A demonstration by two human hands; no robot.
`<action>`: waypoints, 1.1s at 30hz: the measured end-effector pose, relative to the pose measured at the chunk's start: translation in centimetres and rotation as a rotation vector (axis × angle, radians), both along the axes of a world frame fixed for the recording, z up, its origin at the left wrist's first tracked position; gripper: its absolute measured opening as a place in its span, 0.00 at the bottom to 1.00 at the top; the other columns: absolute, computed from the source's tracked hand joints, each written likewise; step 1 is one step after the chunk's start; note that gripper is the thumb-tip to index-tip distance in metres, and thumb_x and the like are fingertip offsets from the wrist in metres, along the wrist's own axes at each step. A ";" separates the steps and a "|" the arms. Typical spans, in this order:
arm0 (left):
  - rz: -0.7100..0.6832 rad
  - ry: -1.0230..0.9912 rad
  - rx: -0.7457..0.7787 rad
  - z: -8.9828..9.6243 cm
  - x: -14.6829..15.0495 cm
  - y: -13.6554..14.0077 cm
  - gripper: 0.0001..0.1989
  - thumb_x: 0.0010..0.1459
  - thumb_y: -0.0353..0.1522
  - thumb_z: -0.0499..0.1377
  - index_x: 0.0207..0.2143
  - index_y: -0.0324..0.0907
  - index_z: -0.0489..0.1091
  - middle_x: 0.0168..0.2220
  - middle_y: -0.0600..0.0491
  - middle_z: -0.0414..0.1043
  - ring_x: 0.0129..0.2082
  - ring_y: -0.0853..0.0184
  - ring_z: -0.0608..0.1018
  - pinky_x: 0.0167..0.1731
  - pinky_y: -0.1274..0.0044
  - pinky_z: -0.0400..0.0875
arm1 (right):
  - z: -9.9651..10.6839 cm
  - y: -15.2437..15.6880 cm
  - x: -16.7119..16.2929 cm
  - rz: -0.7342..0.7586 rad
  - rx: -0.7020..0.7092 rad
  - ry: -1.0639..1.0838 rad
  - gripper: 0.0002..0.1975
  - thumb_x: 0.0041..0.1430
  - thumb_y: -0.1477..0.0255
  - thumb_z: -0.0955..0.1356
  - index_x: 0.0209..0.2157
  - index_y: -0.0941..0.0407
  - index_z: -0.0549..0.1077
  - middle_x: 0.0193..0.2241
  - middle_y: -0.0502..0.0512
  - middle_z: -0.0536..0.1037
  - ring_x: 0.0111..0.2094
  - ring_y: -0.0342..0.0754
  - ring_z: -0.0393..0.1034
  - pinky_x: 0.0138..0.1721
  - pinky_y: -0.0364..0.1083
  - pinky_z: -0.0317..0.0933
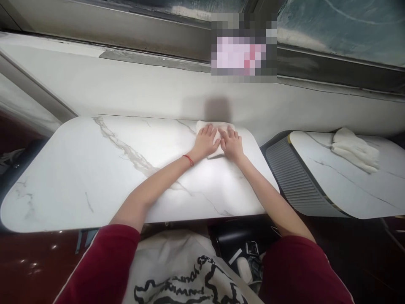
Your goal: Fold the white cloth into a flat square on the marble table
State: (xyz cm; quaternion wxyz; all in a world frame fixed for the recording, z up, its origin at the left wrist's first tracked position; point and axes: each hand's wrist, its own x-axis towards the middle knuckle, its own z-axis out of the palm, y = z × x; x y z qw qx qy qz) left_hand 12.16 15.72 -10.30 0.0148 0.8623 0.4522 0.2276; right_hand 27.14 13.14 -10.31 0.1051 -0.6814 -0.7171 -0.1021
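Note:
A folded white cloth [216, 125] lies near the back edge of a white marble-patterned table [95, 181], close to the wall. My left hand [205, 141] rests flat on the cloth's left part, fingers stretched toward the wall. On its right part presses my right hand [232, 143], fingers spread with the palm down. Both hands are side by side, their thumbs almost meeting. Parts of the cloth are hidden under them. A red string bracelet [188, 160] circles my left wrist.
To the right stands a second marble-topped piece with ribbed grey side [294, 181], bearing another crumpled white cloth [356, 150]. A white wall [142, 90] and window frame [126, 29] run behind the table. Below its front edge, a white oval object [244, 270] sits among small items.

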 end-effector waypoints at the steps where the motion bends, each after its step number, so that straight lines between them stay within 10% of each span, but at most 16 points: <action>1: 0.002 0.009 -0.001 0.0 -0.3 -0.6 0.28 0.69 0.37 0.49 0.65 0.29 0.64 0.69 0.34 0.59 0.70 0.50 0.62 0.67 0.60 0.56 | 0.0 -0.6 -0.3 0.001 -0.008 -0.015 0.29 0.68 0.71 0.55 0.67 0.57 0.66 0.68 0.71 0.62 0.60 0.64 0.60 0.54 0.59 0.60; 21: -0.132 0.333 0.024 1.2 -8.5 -18.5 0.28 0.68 0.36 0.49 0.65 0.28 0.65 0.65 0.29 0.64 0.66 0.42 0.68 0.59 0.56 0.68 | 1.9 -19.8 -8.1 0.186 -0.057 -0.318 0.28 0.67 0.70 0.58 0.64 0.65 0.67 0.56 0.81 0.72 0.51 0.69 0.68 0.45 0.58 0.64; 33: -0.089 0.276 -0.047 1.5 -8.9 -12.7 0.28 0.67 0.34 0.49 0.65 0.27 0.63 0.67 0.27 0.61 0.68 0.40 0.64 0.60 0.53 0.65 | 2.2 -12.3 -8.1 0.207 -0.101 -0.247 0.29 0.68 0.68 0.54 0.66 0.61 0.64 0.55 0.75 0.71 0.48 0.64 0.66 0.42 0.55 0.59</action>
